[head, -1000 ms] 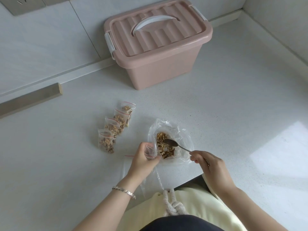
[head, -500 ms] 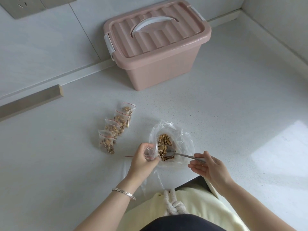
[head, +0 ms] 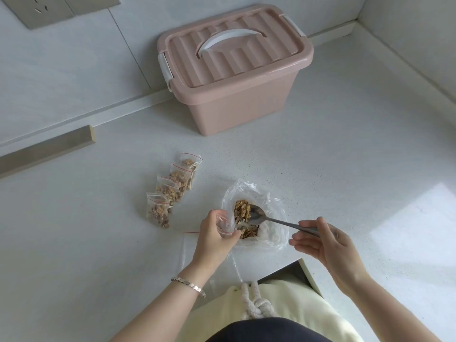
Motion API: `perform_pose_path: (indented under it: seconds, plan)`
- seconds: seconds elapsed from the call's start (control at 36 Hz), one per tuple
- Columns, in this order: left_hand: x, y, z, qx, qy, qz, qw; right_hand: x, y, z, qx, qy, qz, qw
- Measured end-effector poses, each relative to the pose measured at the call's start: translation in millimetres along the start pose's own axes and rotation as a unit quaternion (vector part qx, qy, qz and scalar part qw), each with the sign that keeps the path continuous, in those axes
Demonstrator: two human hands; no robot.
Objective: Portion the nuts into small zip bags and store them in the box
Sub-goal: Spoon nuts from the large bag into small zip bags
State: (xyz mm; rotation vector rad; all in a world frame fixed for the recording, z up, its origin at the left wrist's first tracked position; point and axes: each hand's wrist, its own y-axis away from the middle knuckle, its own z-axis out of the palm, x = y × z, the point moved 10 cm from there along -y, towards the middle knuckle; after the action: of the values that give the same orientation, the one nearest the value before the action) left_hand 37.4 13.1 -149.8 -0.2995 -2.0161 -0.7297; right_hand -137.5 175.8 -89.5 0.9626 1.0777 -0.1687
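Left hand (head: 216, 234) pinches zip bag (head: 224, 223) by its mouth (film judged limp, slippery); right hand (head: 329, 243) grips spoon (head: 270, 219) by its handle.

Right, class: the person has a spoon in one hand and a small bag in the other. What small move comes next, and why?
Probably scoop: the right hand should push the spoon down into the nuts and lift a portion. Its bowl looks empty and lies on the nuts in the large bag, while the left hand holds the small zip bag beside it, seemingly unfilled.
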Motion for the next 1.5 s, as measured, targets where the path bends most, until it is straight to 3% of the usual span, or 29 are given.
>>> perform_pose_path:
  seconds: [0.17, 0.31, 0.39, 0.58, 0.72, 0.92, 1.03, 1.25, 1.5]
  plan:
    - [4.3, 2.6, 3.1, -0.013, -0.02, 0.015, 1.0, -25.7, 17.3, 32.4, -0.035, 0.125, -0.105, 0.986]
    - [10.0, 6.2, 4.3, -0.016, -0.052, 0.036, 0.998, -37.1, 32.7, 53.0, -0.074, 0.328, -0.217, 0.916]
    - [6.7, 6.1, 2.5, -0.011, -0.05, 0.039, 0.998, -46.8, 38.3, 53.3, -0.064, 0.346, -0.261, 0.899]
    - [3.6, 8.5, 1.2, -0.015, -0.045, 0.04, 0.998, -38.1, 15.0, 14.5, 0.011, 0.295, -0.192, 0.936]
    - [4.5, 9.7, 1.5, -0.021, -0.039, 0.035, 0.998, -20.6, 5.2, 11.8, 0.003, 0.371, -0.175, 0.912]
    - [5.4, 11.4, 2.6, -0.03, -0.066, 0.025, 0.997, -16.1, 8.9, 18.9, -0.008, 0.44, -0.218, 0.871]
    - [6.7, 11.9, 3.5, -0.036, -0.081, 0.019, 0.996, -10.7, 5.3, 15.3, -0.028, 0.396, -0.188, 0.898]
    - [3.9, 16.1, 5.1, -0.046, -0.066, -0.001, 0.997, 20.6, -16.7, 1.0, -0.012, 0.225, -0.022, 0.974]
    - [0.7, 19.1, 4.1, -0.044, -0.031, -0.018, 0.998, 55.9, -22.2, 6.7, 0.001, 0.058, 0.103, 0.993]
